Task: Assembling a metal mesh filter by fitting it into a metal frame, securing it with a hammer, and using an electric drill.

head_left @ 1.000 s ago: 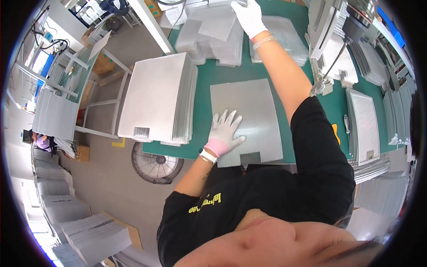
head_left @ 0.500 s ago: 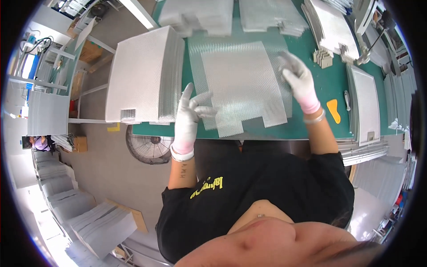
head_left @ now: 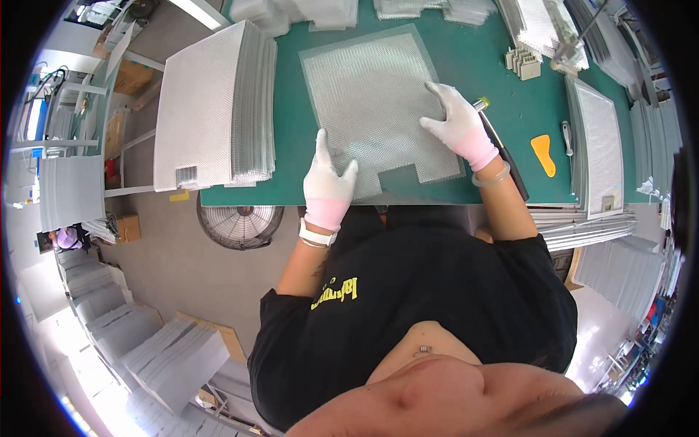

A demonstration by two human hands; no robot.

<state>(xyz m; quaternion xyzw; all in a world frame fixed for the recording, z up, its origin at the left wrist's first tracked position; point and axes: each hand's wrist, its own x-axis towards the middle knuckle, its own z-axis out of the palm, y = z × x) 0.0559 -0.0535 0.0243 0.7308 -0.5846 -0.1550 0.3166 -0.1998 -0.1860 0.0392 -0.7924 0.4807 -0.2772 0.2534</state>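
Observation:
A silvery mesh sheet with a notch in its near edge lies flat on the green tabletop. My left hand, in a white glove with a pink cuff, is at the sheet's near left edge, fingers apart. At its right edge is my right hand, gloved alike, with thumb and fingers spread. Neither hand grips anything. Whether the fingertips press on the sheet or only hover over it, I cannot tell. Beside my right wrist lies a hammer with a black handle, partly hidden by the hand.
A tall stack of mesh panels stands at the left. Clear-looking sheets lie along the back. To the right are small beige blocks, an orange scraper, a white-handled tool and framed panels. A fan stands below.
Two mesh sheets that lay askew on each other now look lined up. My right hand has moved left and my left hand right, closer together. The hammer has come into sight.

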